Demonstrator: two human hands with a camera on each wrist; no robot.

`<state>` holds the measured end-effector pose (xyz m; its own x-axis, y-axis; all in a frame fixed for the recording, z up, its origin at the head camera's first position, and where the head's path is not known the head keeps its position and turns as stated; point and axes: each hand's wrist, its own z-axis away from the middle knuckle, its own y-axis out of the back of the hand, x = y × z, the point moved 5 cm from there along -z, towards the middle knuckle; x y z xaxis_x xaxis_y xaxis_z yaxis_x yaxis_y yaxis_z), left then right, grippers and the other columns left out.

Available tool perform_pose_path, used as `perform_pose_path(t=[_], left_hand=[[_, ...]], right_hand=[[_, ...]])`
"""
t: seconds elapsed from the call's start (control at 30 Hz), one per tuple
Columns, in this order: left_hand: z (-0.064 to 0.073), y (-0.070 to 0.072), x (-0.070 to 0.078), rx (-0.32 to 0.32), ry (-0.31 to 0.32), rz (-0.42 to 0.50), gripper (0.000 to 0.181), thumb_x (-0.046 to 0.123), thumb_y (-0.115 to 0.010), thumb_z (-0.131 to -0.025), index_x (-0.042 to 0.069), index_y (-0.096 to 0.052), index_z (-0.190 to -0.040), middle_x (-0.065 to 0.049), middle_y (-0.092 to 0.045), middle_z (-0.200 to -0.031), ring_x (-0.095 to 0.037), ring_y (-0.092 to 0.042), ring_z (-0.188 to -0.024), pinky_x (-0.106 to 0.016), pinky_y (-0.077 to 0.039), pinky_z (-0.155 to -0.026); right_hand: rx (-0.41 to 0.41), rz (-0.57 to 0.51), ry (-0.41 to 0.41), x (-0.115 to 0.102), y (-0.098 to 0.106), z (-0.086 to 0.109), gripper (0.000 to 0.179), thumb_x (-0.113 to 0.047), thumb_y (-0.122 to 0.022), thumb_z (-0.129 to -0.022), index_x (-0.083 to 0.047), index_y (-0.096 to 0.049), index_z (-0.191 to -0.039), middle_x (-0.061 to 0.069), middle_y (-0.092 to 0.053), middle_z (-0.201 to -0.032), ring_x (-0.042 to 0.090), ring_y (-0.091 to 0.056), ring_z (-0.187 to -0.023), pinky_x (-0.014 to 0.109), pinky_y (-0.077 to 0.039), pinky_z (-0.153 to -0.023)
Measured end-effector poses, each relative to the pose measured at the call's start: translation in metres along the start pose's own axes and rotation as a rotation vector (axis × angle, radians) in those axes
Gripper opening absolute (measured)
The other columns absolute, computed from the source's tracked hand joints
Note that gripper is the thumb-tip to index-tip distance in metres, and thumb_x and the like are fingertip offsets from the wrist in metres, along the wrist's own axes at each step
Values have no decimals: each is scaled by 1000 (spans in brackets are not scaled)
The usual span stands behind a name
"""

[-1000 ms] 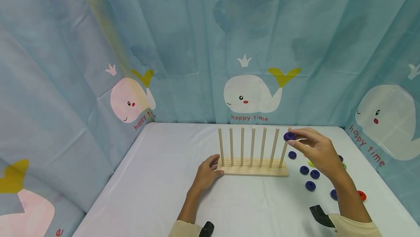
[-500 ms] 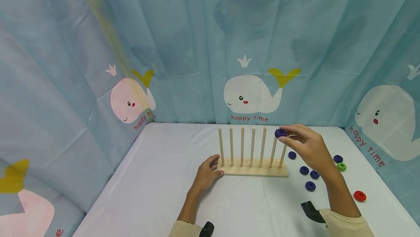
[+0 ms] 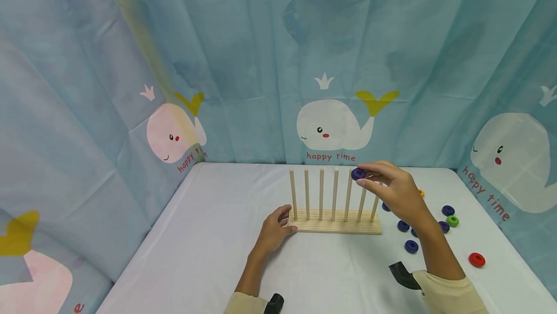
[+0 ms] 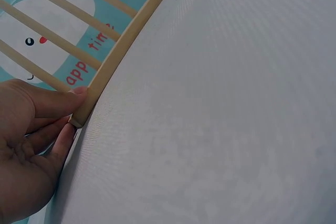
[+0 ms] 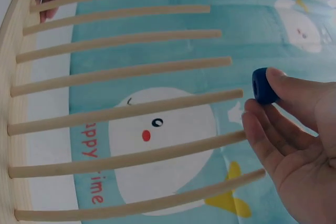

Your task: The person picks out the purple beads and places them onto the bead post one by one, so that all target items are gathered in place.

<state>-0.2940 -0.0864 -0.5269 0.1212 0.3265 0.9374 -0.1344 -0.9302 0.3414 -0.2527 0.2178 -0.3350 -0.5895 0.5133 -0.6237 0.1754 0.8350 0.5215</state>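
A wooden peg rack (image 3: pixel 335 227) stands on the white table, its several upright pegs bare. At the rack's left end my left hand (image 3: pixel 272 231) grips the base between thumb and fingers, as the left wrist view shows up close at the base corner (image 4: pixel 86 106). My right hand (image 3: pixel 398 195) pinches a dark blue ring (image 3: pixel 359 174) by its edge, up at the height of the peg tops. In the right wrist view the ring (image 5: pixel 265 86) is just past the tip of the third peg (image 5: pixel 231 96) from the right, apart from it.
Right of the rack lie several loose blue rings (image 3: pixel 411 246), a green ring (image 3: pixel 453 221) and a red ring (image 3: pixel 476 260). An orange ring (image 3: pixel 421 192) is partly hidden behind my right hand. A whale-print curtain (image 3: pixel 243 111) surrounds the table (image 3: pixel 209 236).
My right hand has moved left along the peg tops with the blue ring, from the rightmost peg toward the third from the right. The left hand and rack have stayed still.
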Motion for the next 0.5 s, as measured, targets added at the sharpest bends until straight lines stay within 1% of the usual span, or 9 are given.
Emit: perform_pose_path(t=[0.23,0.5], left_hand=[[1,0,1,7,0,-2,66,2,-81,-92,1,-54,-152,-21,-60,-146,-37,-58,-140,-34,-55,-115],[0,0,1,3,-5,-8,66,2,-80,-92,1,-53,-152,-21,-60,-146,-37,-58,-140,-33,-55,-114]], right_hand=[[-7,-24,3,-6,-7,-5,34,-6,-78,-97,-6,-73,-131,7,-72,-115,-2,-66,-103,4,-55,-93],[-13,-60,21,-12,-15,-12,34,-5,-77,-97,-4,-72,-130,8,-72,-117,-1,-67,-104,7,-57,-93]])
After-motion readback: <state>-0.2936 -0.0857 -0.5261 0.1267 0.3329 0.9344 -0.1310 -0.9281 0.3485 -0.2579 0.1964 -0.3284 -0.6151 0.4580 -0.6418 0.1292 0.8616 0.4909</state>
